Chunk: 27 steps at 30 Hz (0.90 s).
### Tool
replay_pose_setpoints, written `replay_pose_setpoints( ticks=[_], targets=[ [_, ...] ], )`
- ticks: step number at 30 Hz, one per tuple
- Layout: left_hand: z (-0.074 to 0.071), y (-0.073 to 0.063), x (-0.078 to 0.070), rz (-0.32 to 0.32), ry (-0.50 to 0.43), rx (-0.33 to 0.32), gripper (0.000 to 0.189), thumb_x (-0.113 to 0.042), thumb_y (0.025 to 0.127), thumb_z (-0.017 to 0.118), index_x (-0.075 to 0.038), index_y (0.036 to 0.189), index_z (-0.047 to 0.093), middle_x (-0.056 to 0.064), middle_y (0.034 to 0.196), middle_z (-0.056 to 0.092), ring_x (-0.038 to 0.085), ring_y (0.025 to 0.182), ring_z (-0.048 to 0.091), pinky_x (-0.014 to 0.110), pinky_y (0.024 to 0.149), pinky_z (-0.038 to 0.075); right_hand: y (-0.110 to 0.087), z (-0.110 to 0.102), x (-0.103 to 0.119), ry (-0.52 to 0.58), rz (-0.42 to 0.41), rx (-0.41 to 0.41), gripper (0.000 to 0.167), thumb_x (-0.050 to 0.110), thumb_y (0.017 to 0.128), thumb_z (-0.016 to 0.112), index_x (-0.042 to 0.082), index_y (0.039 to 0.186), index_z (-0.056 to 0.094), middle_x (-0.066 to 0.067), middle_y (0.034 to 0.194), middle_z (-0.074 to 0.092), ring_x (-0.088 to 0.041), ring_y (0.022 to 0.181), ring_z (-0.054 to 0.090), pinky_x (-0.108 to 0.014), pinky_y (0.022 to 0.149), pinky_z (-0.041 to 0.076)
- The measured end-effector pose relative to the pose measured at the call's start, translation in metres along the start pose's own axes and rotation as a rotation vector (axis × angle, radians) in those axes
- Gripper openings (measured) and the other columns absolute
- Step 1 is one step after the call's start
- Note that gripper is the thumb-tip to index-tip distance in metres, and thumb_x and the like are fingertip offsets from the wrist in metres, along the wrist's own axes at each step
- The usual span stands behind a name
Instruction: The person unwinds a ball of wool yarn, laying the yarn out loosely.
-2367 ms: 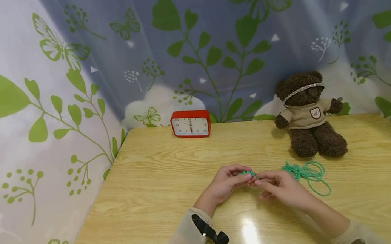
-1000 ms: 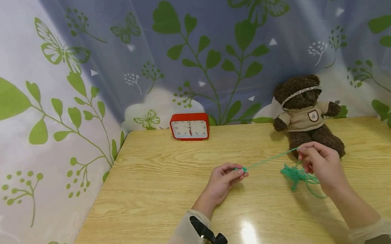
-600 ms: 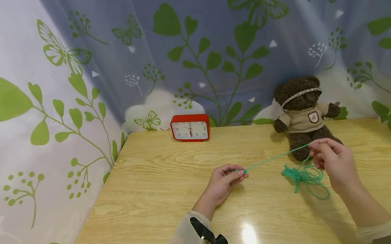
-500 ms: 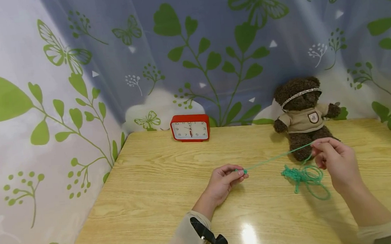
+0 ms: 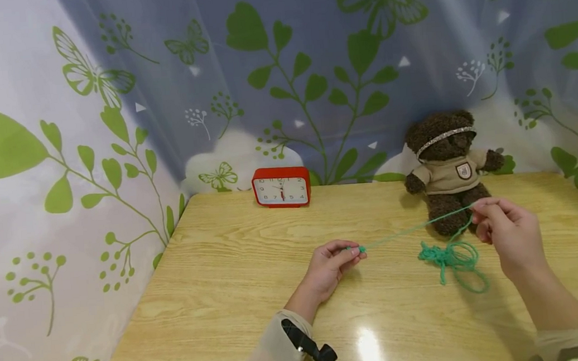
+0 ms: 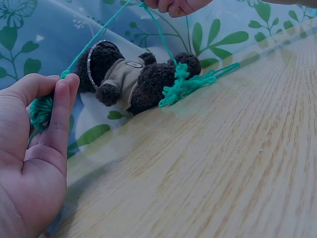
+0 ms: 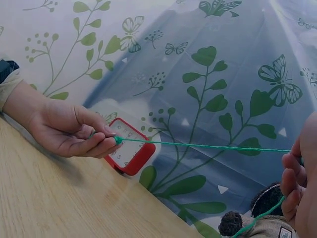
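My left hand (image 5: 325, 268) pinches a small bunched piece of green yarn (image 5: 361, 249) between thumb and fingertips; in the left wrist view its looped coils (image 6: 40, 113) sit behind the fingers. From there a yarn strand (image 7: 213, 146) stretches straight across to my right hand (image 5: 514, 237), which pinches it between thumb and forefinger, higher and to the right. Below the right hand the strand drops to a loose heap of green yarn (image 5: 445, 255) with wide loops on the table. What the bunched piece is exactly cannot be made out.
A brown teddy bear (image 5: 445, 178) in a beige shirt sits against the patterned curtain (image 5: 331, 65), just behind the yarn heap. The red clock (image 5: 281, 187) stands at the back of the wooden table (image 5: 223, 252), left of the bear.
Earlier both hands were together at the bunched yarn. My right hand has since drawn the strand out to the right and slightly up, lengthening it. The left hand has moved only slightly.
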<state>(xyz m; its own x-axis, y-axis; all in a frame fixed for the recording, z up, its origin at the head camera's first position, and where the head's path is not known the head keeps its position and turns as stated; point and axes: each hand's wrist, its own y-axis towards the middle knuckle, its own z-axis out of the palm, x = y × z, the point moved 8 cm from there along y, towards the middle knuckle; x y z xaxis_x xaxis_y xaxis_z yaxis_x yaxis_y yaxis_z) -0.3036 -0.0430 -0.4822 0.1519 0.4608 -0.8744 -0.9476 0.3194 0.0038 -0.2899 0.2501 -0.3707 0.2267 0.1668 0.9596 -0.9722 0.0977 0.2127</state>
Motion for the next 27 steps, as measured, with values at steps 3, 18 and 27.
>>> replay_pose_setpoints(
  ticks=[3, 18, 27],
  targets=[
    [-0.002, 0.001, -0.001, 0.009, 0.0, -0.02, 0.016, 0.004, 0.095, 0.061, -0.008, 0.098, 0.07, -0.001, 0.09, 0.075, 0.01, 0.088, 0.074, 0.016, 0.082, 0.06, 0.002, 0.0, -0.007, -0.214, 0.093, 0.07, 0.024, 0.016, 0.105, 0.049, 0.009, 0.095, 0.07, 0.004, 0.075, 0.061, -0.013, 0.055, 0.048, -0.029, 0.047, 0.039],
    [-0.005, 0.002, 0.0, 0.008, 0.007, -0.052, 0.013, 0.004, 0.094, 0.062, -0.002, 0.103, 0.069, 0.001, 0.091, 0.073, 0.01, 0.089, 0.074, 0.017, 0.083, 0.06, -0.017, 0.034, -0.074, -0.886, 0.297, 0.6, 0.029, 0.023, 0.106, 0.049, -0.002, 0.11, 0.064, -0.007, 0.09, 0.065, -0.013, 0.056, 0.046, -0.029, 0.049, 0.044],
    [-0.002, 0.002, 0.0, 0.004, 0.043, -0.032, 0.014, 0.006, 0.094, 0.062, 0.003, 0.106, 0.068, 0.001, 0.092, 0.072, 0.01, 0.088, 0.074, 0.018, 0.083, 0.06, -0.022, 0.054, -0.076, -0.754, 0.281, 0.62, 0.054, 0.027, 0.103, 0.057, -0.008, 0.143, 0.046, -0.013, 0.097, 0.068, -0.012, 0.054, 0.05, -0.028, 0.047, 0.046]
  ],
)
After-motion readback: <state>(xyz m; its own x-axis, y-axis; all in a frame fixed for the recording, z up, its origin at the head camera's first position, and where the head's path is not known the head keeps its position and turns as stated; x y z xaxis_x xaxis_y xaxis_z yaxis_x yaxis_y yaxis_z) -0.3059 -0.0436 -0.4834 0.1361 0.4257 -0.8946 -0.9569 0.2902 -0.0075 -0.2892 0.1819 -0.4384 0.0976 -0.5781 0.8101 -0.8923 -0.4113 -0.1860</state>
